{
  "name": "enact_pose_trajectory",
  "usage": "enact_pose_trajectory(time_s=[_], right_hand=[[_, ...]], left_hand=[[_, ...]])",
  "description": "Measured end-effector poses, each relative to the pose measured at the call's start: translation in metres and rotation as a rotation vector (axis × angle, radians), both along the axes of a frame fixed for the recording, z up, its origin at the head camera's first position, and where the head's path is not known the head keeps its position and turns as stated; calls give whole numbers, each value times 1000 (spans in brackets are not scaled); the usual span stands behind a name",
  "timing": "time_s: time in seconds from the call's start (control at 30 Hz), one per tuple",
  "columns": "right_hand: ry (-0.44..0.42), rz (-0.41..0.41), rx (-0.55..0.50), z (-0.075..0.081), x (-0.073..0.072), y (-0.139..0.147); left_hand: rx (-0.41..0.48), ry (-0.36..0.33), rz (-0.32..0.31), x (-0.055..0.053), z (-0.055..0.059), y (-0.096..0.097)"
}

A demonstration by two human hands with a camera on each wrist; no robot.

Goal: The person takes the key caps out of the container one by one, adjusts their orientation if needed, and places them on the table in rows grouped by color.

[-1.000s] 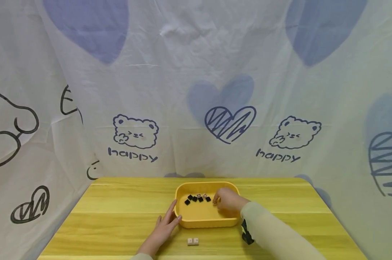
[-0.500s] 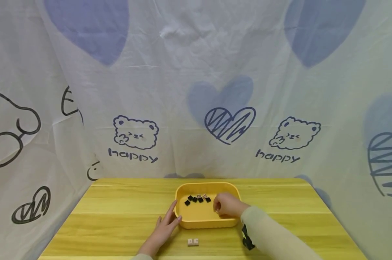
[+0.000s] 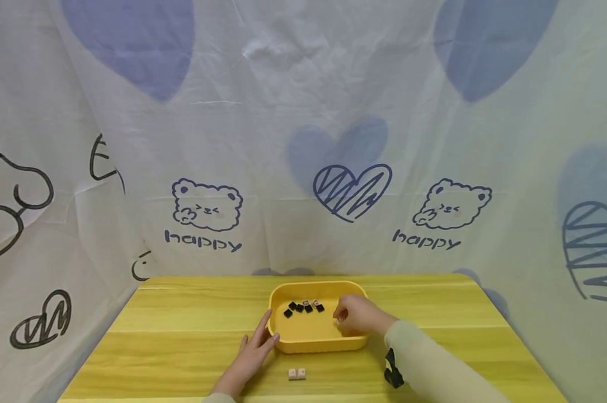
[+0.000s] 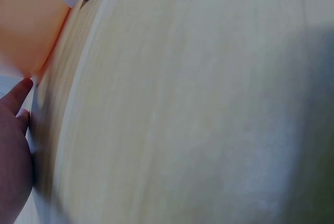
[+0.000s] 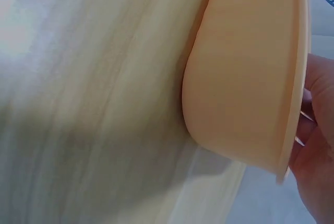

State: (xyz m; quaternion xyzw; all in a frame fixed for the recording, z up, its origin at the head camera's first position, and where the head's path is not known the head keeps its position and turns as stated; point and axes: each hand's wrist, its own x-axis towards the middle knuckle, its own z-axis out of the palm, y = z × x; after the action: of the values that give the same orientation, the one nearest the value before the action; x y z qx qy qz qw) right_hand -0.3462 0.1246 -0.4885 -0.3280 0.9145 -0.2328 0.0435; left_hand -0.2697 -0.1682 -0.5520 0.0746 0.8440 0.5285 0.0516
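Observation:
In the head view, a shallow yellow plastic basin (image 3: 323, 346) stands on the table. My left hand (image 3: 253, 354) touches its front left corner, fingers straight along the side and thumb at the front rim. My right hand (image 3: 357, 314) reaches in over the right side, its fingertips pinching a small pale piece, apparently a keycap (image 3: 339, 321), mostly hidden by the fingers. Black keycaps (image 3: 300, 308) and a few pale upturned ones (image 3: 315, 304) lie toward the back left inside. The right wrist view shows the basin's outer wall (image 5: 240, 78) with the hand beyond its rim.
Two white keycaps (image 3: 297, 374) sit side by side on the yellow wood-grain table (image 3: 182, 336), in front of the basin. Behind the table hangs a pale cloth (image 3: 283, 235) with hearts and bears. A black bow (image 3: 394, 369) is by the right sleeve.
The right hand stays inside the basin, its fingers shifting slightly at the small pale piece; its forearm has moved a little to the right. The left hand keeps its place on the corner.

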Motion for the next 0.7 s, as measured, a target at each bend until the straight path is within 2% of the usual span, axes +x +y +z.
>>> enact_pose_trajectory(time_s=[0.27, 0.57, 0.7], right_hand=[[58, 19, -139, 4, 18, 4], [39, 51, -273, 8, 36, 0], [29, 72, -291, 11, 48, -6]], left_hand=[[-14, 1, -1, 0, 0, -1], [-4, 0, -16, -2, -1, -1], [6, -9, -3, -2, -1, -1]])
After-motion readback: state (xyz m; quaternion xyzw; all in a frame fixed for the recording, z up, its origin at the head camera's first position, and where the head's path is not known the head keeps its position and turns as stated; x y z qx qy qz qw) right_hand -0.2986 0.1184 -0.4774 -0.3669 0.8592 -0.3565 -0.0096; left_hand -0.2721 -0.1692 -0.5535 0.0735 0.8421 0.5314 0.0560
